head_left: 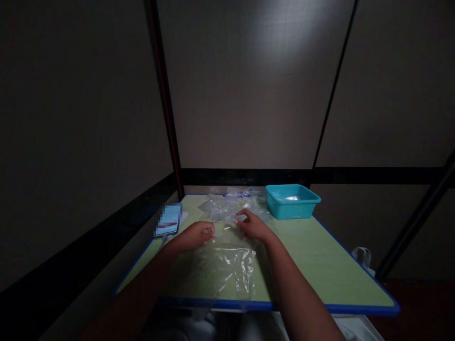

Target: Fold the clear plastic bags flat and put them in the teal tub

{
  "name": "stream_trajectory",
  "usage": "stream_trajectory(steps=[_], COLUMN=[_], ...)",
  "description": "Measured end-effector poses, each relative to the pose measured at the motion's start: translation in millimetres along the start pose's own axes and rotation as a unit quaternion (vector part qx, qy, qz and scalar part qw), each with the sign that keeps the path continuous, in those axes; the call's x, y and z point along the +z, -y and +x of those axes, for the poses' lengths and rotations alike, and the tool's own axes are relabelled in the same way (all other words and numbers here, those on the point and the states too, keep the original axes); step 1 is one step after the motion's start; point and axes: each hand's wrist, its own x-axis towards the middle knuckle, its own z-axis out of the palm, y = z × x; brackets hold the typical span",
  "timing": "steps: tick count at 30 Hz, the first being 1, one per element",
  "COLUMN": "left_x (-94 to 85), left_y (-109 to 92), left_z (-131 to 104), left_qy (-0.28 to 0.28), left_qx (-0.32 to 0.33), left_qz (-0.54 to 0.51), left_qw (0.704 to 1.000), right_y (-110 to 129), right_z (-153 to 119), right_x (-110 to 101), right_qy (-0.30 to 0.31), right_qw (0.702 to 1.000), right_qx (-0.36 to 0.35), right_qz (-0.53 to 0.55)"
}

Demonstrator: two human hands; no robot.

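A clear plastic bag [231,267] lies flat at the front of the green table, its lower edge reaching the blue rim. My left hand [199,234] is closed in a pinch at the bag's upper left, where a bit of clear film shows by the fingertips. My right hand [253,225] hovers above the bag's upper right with thumb and index finger apart and nothing visible between them. Just beyond both hands is a loose heap of crumpled clear plastic bags [223,206].
A turquoise plastic basin [293,208] stands at the table's back right, with something pale inside. At the left edge rests a phone [168,219] with a lit, blurred screen. Blue edging borders the green table [320,265]. Wall panels [245,94] rise close behind and to the left.
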Motion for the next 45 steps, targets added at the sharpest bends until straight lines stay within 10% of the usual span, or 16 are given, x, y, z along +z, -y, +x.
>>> stream_trajectory(steps=[6,10,15,21,38,45], left_x=[8.3,15.7,45.5,82.4,34.9,21.1], left_y=[-15,-23,-20,4,11,4], left_z=[16,19,-21,-68,-49,20], left_qy=[0.002,-0.070,-0.120,-0.055,0.072,-0.162], left_qx=[0.058,0.072,0.076,-0.010,0.070,0.070], left_qz=[0.110,0.175,0.214,0.263,0.371,0.178], left_qw=[0.992,0.980,0.967,0.963,0.923,0.968], right_y=[-3,0,0,-5,-15,-8], right_z=[7,8,1,5,12,17], right_x=[-7,-1,12,7,8,-1], right_qy=[-0.109,-0.062,0.086,0.047,-0.029,-0.230], right_qw=[0.992,0.996,0.993,0.992,0.993,0.971], right_qx=[0.007,0.003,0.019,0.032,0.043,-0.050], right_qz=[-0.065,-0.068,-0.074,-0.116,-0.110,-0.039])
